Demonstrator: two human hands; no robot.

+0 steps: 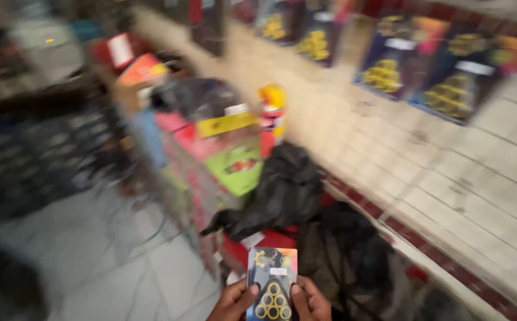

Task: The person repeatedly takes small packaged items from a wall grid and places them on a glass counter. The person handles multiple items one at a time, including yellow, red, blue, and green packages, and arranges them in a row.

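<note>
At the bottom centre of the frame, both hands hold one small blister card (273, 284). The left hand (233, 302) grips its left edge with the thumb laid over the front, and the right hand (310, 300) grips the right edge the same way, so each hand is closed on the card. The card is dark with a blue and orange top and shows yellow rings stacked in a triangle on its lower half.

Just above the card, a black plastic bag (285, 190) lies crumpled in the middle of the frame, and another dark bag (344, 252) sits to its right, near the right hand. To the left of the black bag stands a stack of coloured boxes (214, 157) (pink, green and yellow among them, too blurred to tell more). A yellow and red bottle (272, 113) stands behind the stack, above centre.

A pale tiled ledge (425, 172) runs diagonally from upper centre to lower right. Along the upper right, a row of hanging cards (448, 83) of the same kind shows yellow rings on dark backing. The grey tiled floor (110, 261) fills the lower left.
</note>
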